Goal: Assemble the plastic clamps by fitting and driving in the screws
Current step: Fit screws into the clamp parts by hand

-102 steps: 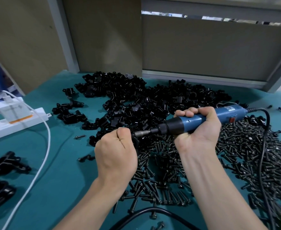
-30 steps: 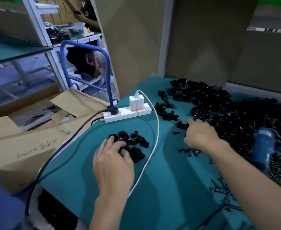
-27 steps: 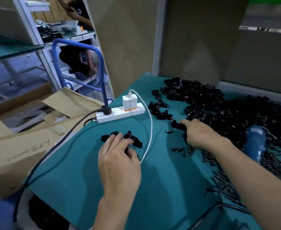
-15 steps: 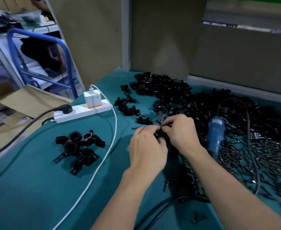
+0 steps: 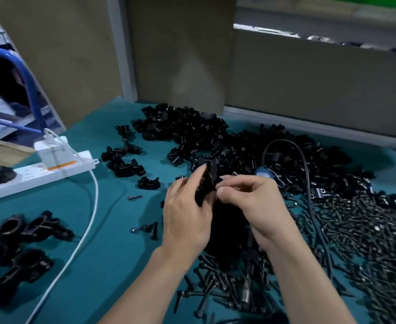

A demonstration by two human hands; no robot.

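Note:
Both my hands meet over the middle of the teal table. My left hand (image 5: 185,216) and my right hand (image 5: 250,202) pinch black plastic clamp pieces (image 5: 210,175) between their fingertips. Behind them lies a big heap of loose clamp parts (image 5: 215,139). A wide spread of black screws (image 5: 360,232) covers the table to the right and under my wrists. The blue electric screwdriver (image 5: 262,173) lies behind my right hand, mostly hidden, its metal tip (image 5: 246,293) showing between my forearms. Finished clamps (image 5: 17,244) sit at the near left.
A white power strip (image 5: 36,174) with a charger and a white cable (image 5: 85,220) lies at the left. The screwdriver's black cord (image 5: 309,190) loops across the screws. Brown panels wall the back of the table. A blue cart frame (image 5: 29,85) stands off the left edge.
My left hand left the finished clamps at the left and came to the middle. My right hand picked clamp pieces from the heap, and both hands now hold them together, raised slightly.

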